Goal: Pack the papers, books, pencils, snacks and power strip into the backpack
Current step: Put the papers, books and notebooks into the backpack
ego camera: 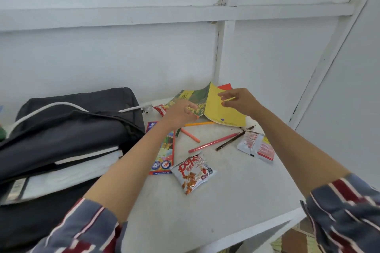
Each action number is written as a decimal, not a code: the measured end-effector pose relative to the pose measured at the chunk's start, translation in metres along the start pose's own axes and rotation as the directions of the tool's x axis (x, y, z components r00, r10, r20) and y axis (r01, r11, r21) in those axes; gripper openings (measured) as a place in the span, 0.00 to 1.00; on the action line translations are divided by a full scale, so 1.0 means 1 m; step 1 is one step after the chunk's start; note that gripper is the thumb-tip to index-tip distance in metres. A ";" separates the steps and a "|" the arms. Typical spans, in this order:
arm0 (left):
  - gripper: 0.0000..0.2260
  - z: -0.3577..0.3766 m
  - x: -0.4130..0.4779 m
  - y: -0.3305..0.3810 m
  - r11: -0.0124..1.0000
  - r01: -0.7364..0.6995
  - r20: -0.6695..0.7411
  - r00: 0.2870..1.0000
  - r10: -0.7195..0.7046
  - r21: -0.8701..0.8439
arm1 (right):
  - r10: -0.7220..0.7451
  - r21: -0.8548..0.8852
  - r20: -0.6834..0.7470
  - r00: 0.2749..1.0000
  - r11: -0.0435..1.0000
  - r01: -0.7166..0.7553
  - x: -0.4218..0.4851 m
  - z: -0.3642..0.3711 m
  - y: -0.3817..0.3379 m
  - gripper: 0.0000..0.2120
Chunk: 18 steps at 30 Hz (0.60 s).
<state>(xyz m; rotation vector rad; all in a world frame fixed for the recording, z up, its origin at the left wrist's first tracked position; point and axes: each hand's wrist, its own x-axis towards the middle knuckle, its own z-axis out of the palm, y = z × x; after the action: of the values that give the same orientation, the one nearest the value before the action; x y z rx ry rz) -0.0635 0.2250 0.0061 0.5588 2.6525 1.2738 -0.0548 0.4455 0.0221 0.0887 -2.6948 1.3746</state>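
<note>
Roughly, the white table (236,201) carries everything. Left of the fingers lies the dark backpack (72,125), books (82,162) inside and a white cable (51,107) over it. The left hand (181,113) grips the open book (226,115) by its green cover. The right hand (240,100) curves over the yellow page, thumb apart; whether it pinches, I cannot tell. Nearer than the fingers lie a pencil box (164,154), a snack packet (193,172) and loose pencils (211,142).
</note>
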 end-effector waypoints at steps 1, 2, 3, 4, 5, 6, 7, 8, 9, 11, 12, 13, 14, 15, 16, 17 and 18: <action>0.14 0.002 0.004 -0.001 1.000 0.009 0.001 1.000 -0.009 -0.010 | -0.001 0.002 0.009 1.000 1.000 0.001 0.007 -0.001 0.003 0.16; 0.14 0.004 0.007 -0.003 1.000 0.016 0.000 1.000 -0.016 -0.014 | 0.001 0.004 0.020 1.000 1.000 -0.001 0.014 -0.002 0.006 0.17; 0.14 0.006 0.010 -0.003 1.000 0.022 -0.003 1.000 -0.022 -0.006 | 0.001 0.008 0.029 1.000 1.000 -0.002 0.021 -0.003 0.010 0.17; 0.14 0.007 0.013 -0.004 1.000 0.030 -0.007 1.000 -0.030 0.004 | 0.002 0.013 0.035 0.999 1.000 -0.003 0.028 -0.005 0.013 0.17; 0.14 0.009 0.016 -0.003 0.999 0.041 -0.010 0.999 -0.041 0.008 | 0.001 0.017 0.042 0.999 1.000 -0.002 0.037 -0.007 0.016 0.17; 0.14 0.010 0.018 -0.002 0.998 0.057 -0.014 0.998 -0.057 0.004 | 0.000 0.018 0.051 0.999 1.000 -0.001 0.045 -0.009 0.019 0.17; 0.13 0.011 0.020 -0.001 0.997 0.077 -0.016 0.997 -0.077 0.001 | -0.004 0.018 0.060 0.998 1.000 0.003 0.053 -0.011 0.022 0.17; 0.13 0.012 0.022 0.001 0.995 0.099 -0.014 0.995 -0.099 0.004 | -0.011 0.016 0.070 0.997 1.000 0.010 0.061 -0.012 0.025 0.17; 0.13 0.013 0.024 0.003 0.993 0.120 -0.008 0.993 -0.120 0.015 | -0.022 0.018 0.080 0.997 1.000 0.020 0.068 -0.014 0.028 0.18; 0.12 0.015 0.029 0.005 0.985 0.170 0.004 0.985 -0.170 0.017 | -0.043 0.032 0.101 0.994 0.999 0.040 0.081 -0.014 0.035 0.18; 0.12 0.017 0.032 0.007 0.979 0.203 0.006 0.979 -0.203 0.005 | -0.050 0.036 0.115 0.992 0.998 0.046 0.087 -0.014 0.037 0.18; 0.11 0.018 0.034 0.008 0.971 0.239 0.007 0.971 -0.239 -0.006 | -0.056 0.040 0.129 0.990 0.998 0.051 0.093 -0.015 0.040 0.18; 0.10 0.020 0.036 0.009 0.962 0.274 0.010 0.962 -0.274 -0.015 | -0.063 0.044 0.145 0.987 0.997 0.057 0.100 -0.015 0.043 0.18; 0.10 0.022 0.037 0.009 0.952 0.306 0.014 0.952 -0.305 -0.024 | -0.071 0.048 0.162 0.984 0.997 0.064 0.107 -0.015 0.047 0.18; 0.09 0.024 0.038 0.008 0.943 0.330 0.018 0.944 -0.330 -0.034 | -0.080 0.046 0.178 0.981 0.996 0.073 0.114 -0.015 0.050 0.18; 0.09 0.026 0.039 0.008 0.937 0.347 0.016 0.938 -0.346 -0.043 | -0.087 0.039 0.193 0.977 0.996 0.081 0.121 -0.016 0.053 0.17; 0.09 0.028 0.040 0.008 0.931 0.361 0.004 0.933 -0.361 -0.050 | -0.095 0.028 0.207 0.974 0.995 0.091 0.129 -0.016 0.057 0.17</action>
<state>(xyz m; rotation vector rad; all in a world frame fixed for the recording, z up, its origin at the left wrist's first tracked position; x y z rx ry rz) -0.0897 0.2654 -0.0042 0.0506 2.5589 1.2225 -0.1869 0.4913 0.0023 0.3760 -2.8022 1.4369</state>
